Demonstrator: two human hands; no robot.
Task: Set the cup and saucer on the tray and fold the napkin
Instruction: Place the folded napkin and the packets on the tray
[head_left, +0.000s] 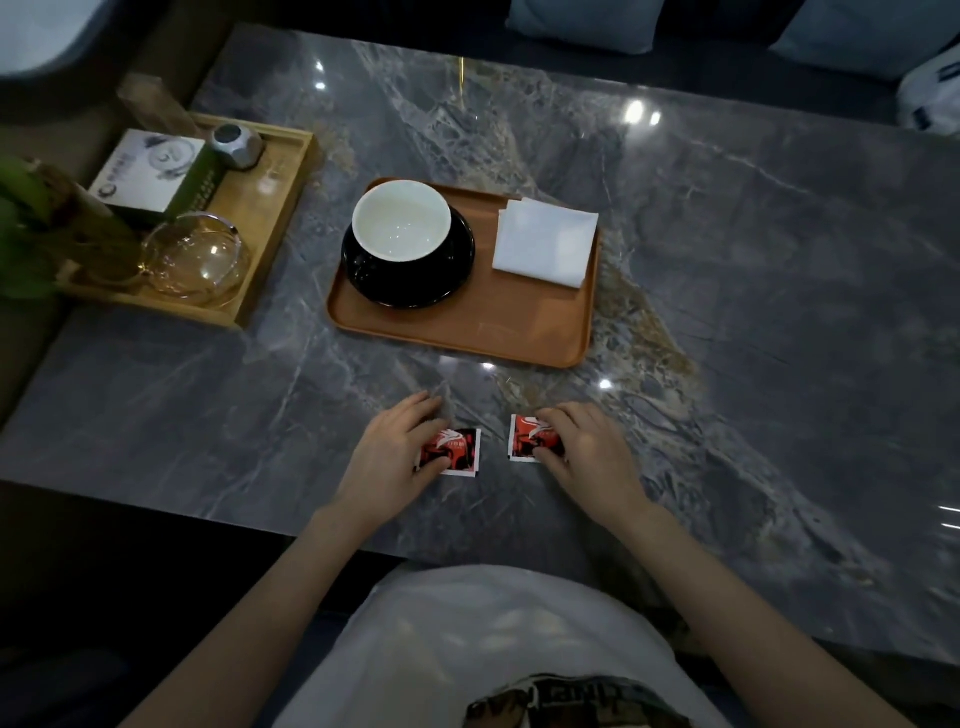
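A dark grey marble table (727, 234) fills the dim scene before us. On it the brown tray (467, 327) carries a black saucer (410, 280) at its left, with the white cup (401, 218) standing upright on the saucer, empty. The white napkin (545, 241) lies folded into a square on the right side of the tray, apart from the saucer.

Nearer to us, our left hand (389, 452) rests on a red packet (457, 451), fingers curled over its left edge, thumb at its near side. Our right hand (582, 447) pinches a second red packet (530, 439) between fingers and thumb. Both packets lie flat on the table, just apart.

At far left a wooden tray (270, 208) holds a box (150, 171) and a glass bowl (195, 257).
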